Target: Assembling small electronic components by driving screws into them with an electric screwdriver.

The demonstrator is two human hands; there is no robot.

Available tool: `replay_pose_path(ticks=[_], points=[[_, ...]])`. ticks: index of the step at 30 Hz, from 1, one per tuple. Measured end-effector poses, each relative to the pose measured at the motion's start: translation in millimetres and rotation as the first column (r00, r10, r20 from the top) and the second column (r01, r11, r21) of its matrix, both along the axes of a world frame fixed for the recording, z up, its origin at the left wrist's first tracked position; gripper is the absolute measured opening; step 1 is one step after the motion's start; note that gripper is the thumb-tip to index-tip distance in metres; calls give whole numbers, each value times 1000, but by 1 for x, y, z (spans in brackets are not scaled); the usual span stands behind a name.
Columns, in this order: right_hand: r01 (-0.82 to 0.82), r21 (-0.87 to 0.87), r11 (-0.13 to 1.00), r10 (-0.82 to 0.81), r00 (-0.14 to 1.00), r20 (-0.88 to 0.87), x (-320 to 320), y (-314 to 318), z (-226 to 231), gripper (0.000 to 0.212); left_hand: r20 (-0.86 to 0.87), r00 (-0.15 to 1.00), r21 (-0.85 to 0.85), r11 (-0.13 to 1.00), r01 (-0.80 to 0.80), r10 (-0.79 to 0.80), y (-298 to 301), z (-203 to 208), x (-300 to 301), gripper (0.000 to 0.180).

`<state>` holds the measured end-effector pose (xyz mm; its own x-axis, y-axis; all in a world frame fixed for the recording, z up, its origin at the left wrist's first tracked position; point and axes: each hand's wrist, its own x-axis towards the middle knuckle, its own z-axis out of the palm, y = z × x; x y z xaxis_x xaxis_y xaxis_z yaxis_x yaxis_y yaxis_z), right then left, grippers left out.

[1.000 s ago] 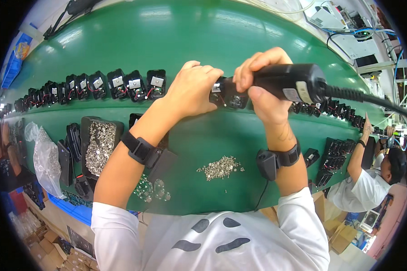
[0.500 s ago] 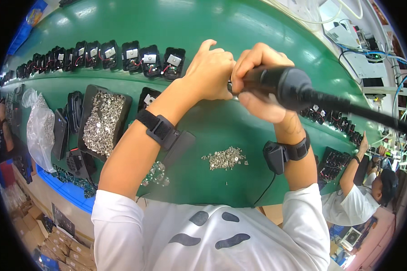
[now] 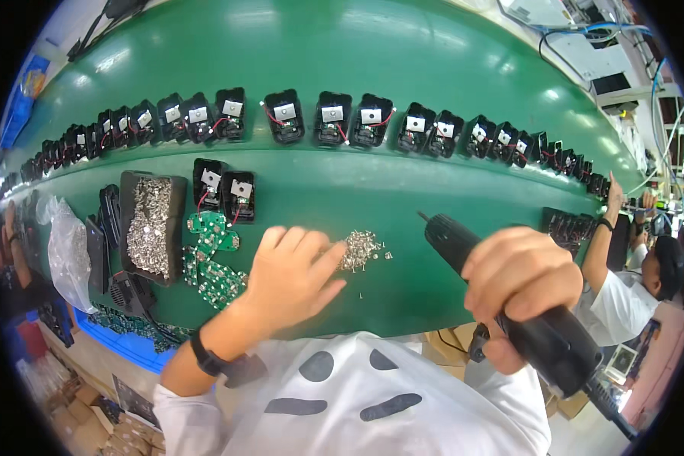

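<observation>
My left hand [image 3: 292, 273] rests on the green table [image 3: 403, 197] with fingers spread, its fingertips touching a small pile of silver screws [image 3: 361, 249]. My right hand [image 3: 520, 285] grips a black electric screwdriver [image 3: 509, 304] with its tip pointing up-left, just right of the screw pile. A long row of black housings with circuit boards and wires [image 3: 334, 120] runs across the belt beyond. Two more such housings [image 3: 224, 191] lie nearer, at the left.
A black tray of screws [image 3: 150, 224] and several green circuit boards [image 3: 213, 254] lie left of my left hand. A clear plastic bag [image 3: 67, 251] sits at the far left. A co-worker in white [image 3: 623, 285] reaches onto the table at the right.
Both hands have dropped from the raised black housing. My left hand now lies on the screw pile, and my right hand has lowered the screwdriver to the right.
</observation>
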<state>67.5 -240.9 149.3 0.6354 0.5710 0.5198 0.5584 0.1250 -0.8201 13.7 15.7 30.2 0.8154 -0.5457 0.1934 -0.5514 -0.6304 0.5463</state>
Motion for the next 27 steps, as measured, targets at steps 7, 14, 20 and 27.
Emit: replay_pose_path(ticks=[7,14,20,27], points=[[48,209,977,-22,992,-121,-22,-2,-23,32,108,947,-135,948,-288,303,-41,-39,-10,12],[79,275,958,-31,984,-174,-23,-1,-25,34,-102,939,-416,844,-339,327,-27,-32,3,15],[74,496,865,16,984,-175,-23,14,-33,36,-811,567,-569,423,-705,-145,-33,-21,1,23],[128,577,806,-20,982,-190,-21,29,-38,36,-802,404,-490,99,-866,-440,-37,-15,-3,26]])
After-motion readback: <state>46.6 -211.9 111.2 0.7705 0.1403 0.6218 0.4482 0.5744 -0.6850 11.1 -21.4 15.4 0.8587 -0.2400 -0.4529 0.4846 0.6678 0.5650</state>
